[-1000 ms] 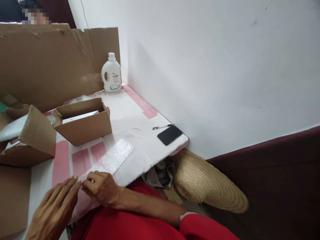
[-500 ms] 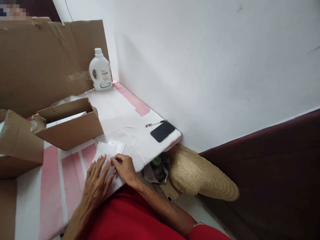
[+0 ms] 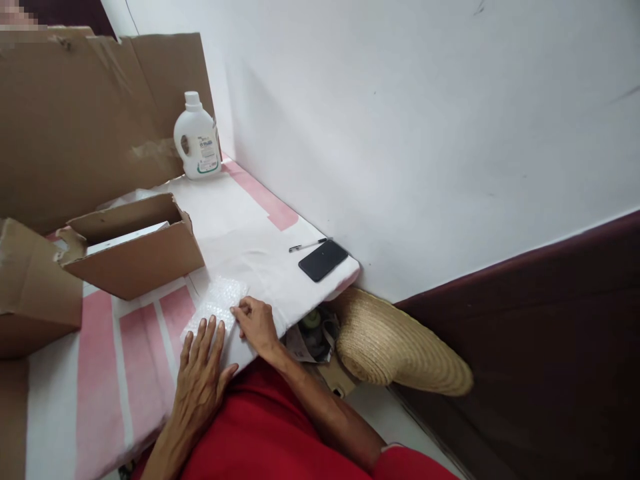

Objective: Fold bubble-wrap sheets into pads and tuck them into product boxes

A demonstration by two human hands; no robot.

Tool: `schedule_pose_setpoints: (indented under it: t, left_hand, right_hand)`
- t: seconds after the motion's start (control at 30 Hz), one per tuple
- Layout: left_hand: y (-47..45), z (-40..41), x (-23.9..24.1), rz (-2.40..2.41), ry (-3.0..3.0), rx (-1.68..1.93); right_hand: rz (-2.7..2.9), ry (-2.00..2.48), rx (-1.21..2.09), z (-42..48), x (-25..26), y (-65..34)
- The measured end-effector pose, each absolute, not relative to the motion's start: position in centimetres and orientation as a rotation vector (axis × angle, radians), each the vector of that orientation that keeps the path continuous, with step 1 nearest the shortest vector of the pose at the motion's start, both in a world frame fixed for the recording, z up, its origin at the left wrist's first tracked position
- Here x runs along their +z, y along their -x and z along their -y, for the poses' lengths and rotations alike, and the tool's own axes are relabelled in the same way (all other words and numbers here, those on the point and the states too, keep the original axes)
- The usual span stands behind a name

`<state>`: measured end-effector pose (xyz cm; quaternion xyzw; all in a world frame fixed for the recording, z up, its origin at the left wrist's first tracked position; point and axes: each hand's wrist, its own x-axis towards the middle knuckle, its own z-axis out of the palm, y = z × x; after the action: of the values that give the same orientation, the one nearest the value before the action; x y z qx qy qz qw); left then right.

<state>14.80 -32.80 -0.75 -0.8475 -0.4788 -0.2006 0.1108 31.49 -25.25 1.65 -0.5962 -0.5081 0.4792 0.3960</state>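
A small piece of clear bubble wrap [image 3: 218, 301] lies folded on the pink and white table cover near the front edge. My left hand [image 3: 201, 373] lies flat on its near part with fingers stretched out. My right hand [image 3: 256, 323] is curled at the wrap's right edge, its fingertips pinching that edge. An open cardboard box [image 3: 133, 245] with something white inside stands just behind the wrap to the left.
A white plastic bottle [image 3: 196, 139] stands at the back by a tall cardboard sheet [image 3: 75, 120]. A black phone [image 3: 323, 260] and a pen [image 3: 306, 245] lie by the wall. Another cardboard box [image 3: 30, 287] sits at the left. A straw hat [image 3: 395, 347] lies below the table's corner.
The bubble wrap was a long strip a second ago and is now folded short. Both hands have moved forward onto it, the left going flat on top.
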Motion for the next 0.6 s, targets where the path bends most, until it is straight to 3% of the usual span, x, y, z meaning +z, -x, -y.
schedule_pose_setpoints:
  t: [0.2, 0.33, 0.43, 0.6]
  left_hand:
    - [-14.2, 33.7, -1.0, 1.388, 2.509, -0.565]
    - [-14.0, 33.5, -1.8, 1.386, 2.507, -0.489]
    - [-13.6, 33.5, -2.6, 1.354, 2.53, -0.542]
    - [-13.3, 33.7, -3.3, 1.332, 2.545, -0.622]
  right_hand:
    - [1.387, 1.568, 1.122, 25.2, 1.5, -32.3]
    - [1.649, 1.696, 0.543, 25.9, 2.1, -32.2]
    - [2.022, 1.391, 0.331, 26.7, 2.3, -30.9]
    - [2.579, 0.873, 0.371, 25.6, 0.2, -29.9]
